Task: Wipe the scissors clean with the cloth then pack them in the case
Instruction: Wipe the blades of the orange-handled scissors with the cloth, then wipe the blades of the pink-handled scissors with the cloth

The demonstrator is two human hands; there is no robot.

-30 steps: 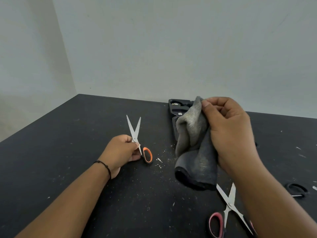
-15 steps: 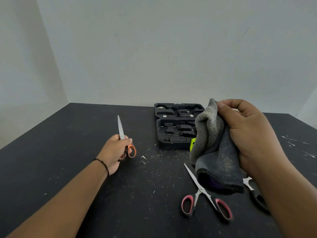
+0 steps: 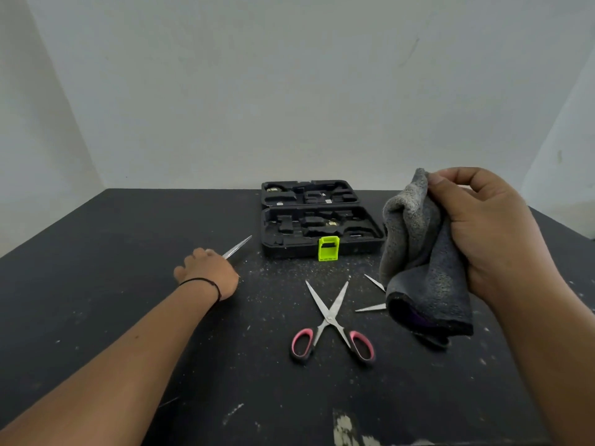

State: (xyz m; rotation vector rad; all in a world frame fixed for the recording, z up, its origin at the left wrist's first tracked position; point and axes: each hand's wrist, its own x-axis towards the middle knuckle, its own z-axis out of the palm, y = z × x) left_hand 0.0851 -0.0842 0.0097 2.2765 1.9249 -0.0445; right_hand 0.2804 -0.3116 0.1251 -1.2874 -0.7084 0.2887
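Note:
My left hand point(image 3: 207, 273) grips the orange-handled scissors point(image 3: 237, 246) at the handles; their shut blades point up and right toward the case, and the handles are hidden in my fist. My right hand point(image 3: 486, 233) holds a bunched grey cloth point(image 3: 418, 262) above the table's right side. An open black case point(image 3: 322, 220) with a lime-green latch point(image 3: 328, 248) lies at the back centre. Pink-handled scissors point(image 3: 331, 320) lie spread open on the table in front of it. The blade tips of a third pair of scissors point(image 3: 373, 294) poke out from behind the cloth.
The black table point(image 3: 128, 252) is scuffed and speckled with white flecks. A white wall stands right behind the case. The table's left edge and its far right corner are in view.
The view has swung left to right, centring the case. My left hand closed the orange-handled scissors and turned their blades toward the case. The cloth stays bunched in my right hand.

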